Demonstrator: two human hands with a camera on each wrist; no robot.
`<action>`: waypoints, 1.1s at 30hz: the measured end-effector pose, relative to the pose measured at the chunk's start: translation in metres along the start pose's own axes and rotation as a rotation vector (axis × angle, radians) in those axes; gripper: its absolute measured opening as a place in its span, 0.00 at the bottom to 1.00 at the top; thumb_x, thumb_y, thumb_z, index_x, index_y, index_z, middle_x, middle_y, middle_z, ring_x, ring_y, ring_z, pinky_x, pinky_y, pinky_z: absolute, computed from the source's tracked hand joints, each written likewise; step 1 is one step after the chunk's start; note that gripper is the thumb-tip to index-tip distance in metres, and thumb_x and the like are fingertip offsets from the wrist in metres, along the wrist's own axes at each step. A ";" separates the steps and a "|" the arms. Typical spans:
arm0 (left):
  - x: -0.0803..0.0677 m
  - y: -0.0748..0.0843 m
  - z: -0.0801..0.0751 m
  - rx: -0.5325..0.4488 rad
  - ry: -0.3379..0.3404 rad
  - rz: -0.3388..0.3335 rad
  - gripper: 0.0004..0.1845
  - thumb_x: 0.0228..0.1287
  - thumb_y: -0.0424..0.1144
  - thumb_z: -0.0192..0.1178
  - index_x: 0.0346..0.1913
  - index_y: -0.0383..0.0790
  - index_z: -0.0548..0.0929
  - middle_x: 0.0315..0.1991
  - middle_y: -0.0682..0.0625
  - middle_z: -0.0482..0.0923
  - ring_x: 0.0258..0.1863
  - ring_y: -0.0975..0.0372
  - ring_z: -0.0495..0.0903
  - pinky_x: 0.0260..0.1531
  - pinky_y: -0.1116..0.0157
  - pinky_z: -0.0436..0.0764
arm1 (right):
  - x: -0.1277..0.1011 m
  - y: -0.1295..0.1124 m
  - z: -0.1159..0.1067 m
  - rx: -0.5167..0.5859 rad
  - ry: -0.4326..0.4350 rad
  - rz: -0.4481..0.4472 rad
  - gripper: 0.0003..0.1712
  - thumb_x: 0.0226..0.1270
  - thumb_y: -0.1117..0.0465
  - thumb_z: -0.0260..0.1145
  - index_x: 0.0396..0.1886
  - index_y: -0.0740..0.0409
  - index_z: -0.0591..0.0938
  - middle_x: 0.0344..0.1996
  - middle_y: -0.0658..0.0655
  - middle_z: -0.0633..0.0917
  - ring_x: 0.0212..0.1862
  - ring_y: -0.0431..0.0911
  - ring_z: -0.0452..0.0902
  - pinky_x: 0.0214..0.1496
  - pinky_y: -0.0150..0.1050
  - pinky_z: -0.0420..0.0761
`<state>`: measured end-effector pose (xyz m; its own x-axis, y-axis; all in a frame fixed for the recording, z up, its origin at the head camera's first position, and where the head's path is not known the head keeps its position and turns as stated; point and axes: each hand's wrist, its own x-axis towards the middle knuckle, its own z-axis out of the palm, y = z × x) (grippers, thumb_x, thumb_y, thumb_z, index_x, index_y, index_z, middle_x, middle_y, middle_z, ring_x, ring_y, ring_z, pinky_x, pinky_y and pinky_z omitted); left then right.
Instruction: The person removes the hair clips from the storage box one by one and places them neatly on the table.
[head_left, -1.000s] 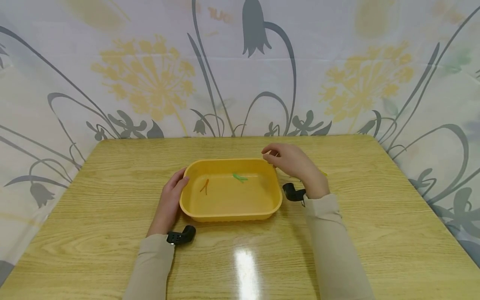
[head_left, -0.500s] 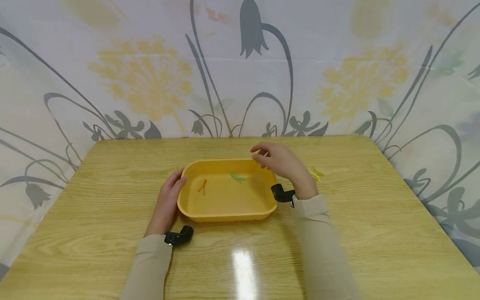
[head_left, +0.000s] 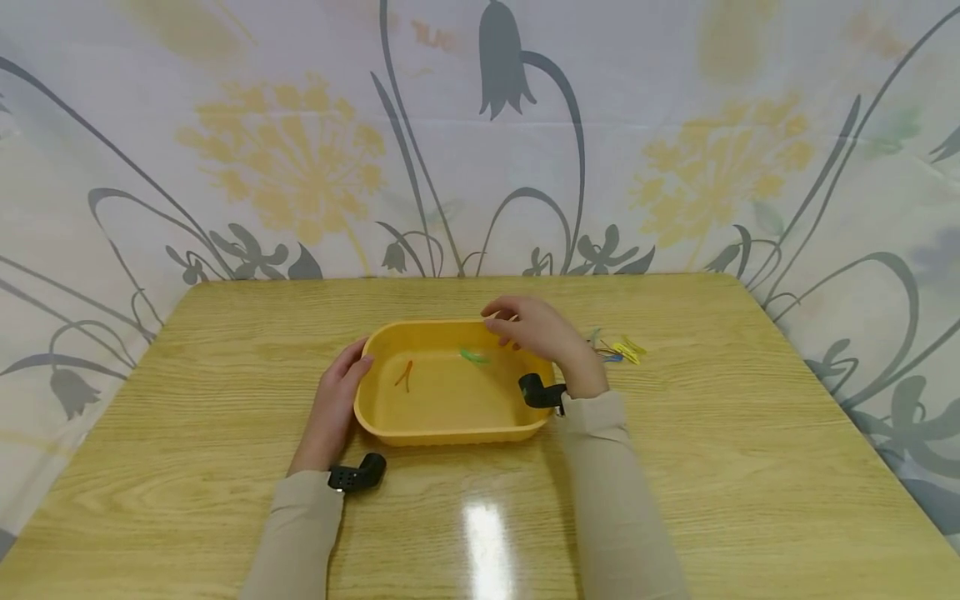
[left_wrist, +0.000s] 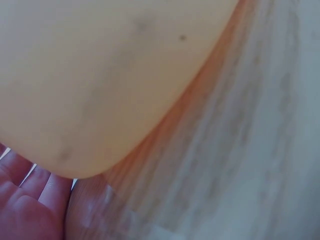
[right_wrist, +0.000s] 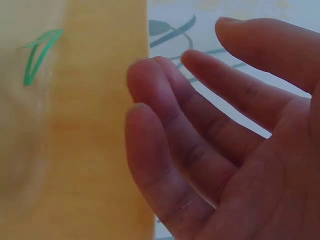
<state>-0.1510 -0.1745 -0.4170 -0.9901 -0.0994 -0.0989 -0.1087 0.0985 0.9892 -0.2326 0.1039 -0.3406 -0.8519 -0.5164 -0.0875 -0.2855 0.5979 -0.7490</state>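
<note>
A yellow plastic tray stands on the table. Inside lie a green snap hair clip and an orange hair clip. My left hand holds the tray's left end, thumb at the rim and fingers along the outside wall. My right hand hovers by the back right corner of the tray with its fingers loosely bent. In the right wrist view nothing lies between those fingers, and the green clip shows beyond them.
Several more hair clips lie right of the tray, among them yellow clips and a blue clip, partly behind my right wrist. The wooden table ends at a flower-patterned cloth.
My right hand has moved left along the tray's back rim, uncovering more of the clips to the right. The left hand still holds the tray.
</note>
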 end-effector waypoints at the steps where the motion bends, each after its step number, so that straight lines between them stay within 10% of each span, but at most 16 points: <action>1: 0.000 0.000 0.000 -0.002 0.001 0.000 0.26 0.69 0.52 0.46 0.67 0.48 0.63 0.67 0.53 0.61 0.63 0.63 0.62 0.64 0.61 0.61 | 0.001 0.000 0.001 0.008 -0.012 0.003 0.20 0.69 0.52 0.55 0.57 0.55 0.75 0.47 0.59 0.80 0.42 0.55 0.78 0.44 0.48 0.78; 33: 0.001 -0.001 0.001 -0.029 0.003 0.007 0.24 0.70 0.49 0.46 0.66 0.47 0.65 0.66 0.53 0.62 0.62 0.62 0.64 0.62 0.60 0.63 | 0.012 -0.003 0.027 -0.235 -0.239 0.044 0.18 0.68 0.60 0.53 0.56 0.56 0.76 0.38 0.55 0.81 0.34 0.44 0.73 0.39 0.35 0.71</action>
<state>-0.1525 -0.1739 -0.4181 -0.9905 -0.1022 -0.0918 -0.0993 0.0704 0.9926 -0.2302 0.0792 -0.3571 -0.7464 -0.5995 -0.2888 -0.3677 0.7333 -0.5719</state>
